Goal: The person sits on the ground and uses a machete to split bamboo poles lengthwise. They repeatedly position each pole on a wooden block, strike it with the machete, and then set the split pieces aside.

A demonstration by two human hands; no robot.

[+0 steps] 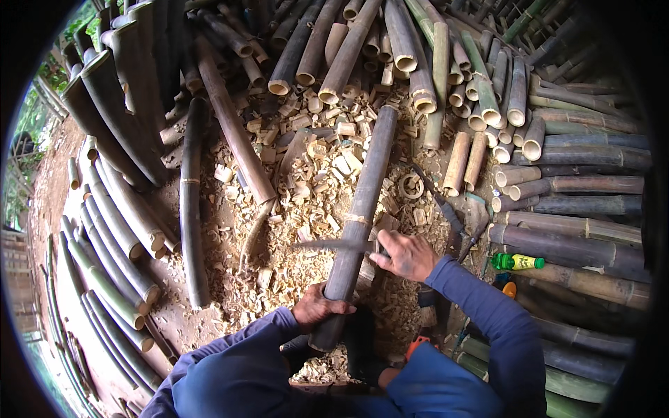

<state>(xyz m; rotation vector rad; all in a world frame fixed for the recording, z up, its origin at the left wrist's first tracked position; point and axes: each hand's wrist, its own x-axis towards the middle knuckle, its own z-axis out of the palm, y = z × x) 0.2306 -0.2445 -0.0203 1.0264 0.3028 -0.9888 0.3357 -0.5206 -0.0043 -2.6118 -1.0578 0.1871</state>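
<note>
A dark bamboo pole [369, 188] slants away from me between my knees, its near end low and its far end resting by the chips. My left hand [315, 306] is wrapped round it near the close end, thumb on top. My right hand [408, 256] is closed on the handle of a long-bladed knife [331, 244]. The blade lies across the pole just below a pale node ring, pointing left, and is slightly blurred. Whether its edge is cutting into the bamboo I cannot tell.
Wood chips and shavings [300, 230] cover the ground. Cut bamboo poles [585, 240] are stacked at the right, with more at the back and left. A loose dark pole [194, 202] lies left. A green-yellow bottle [517, 262] rests on the right stack. An orange object [417, 346] sits by my right knee.
</note>
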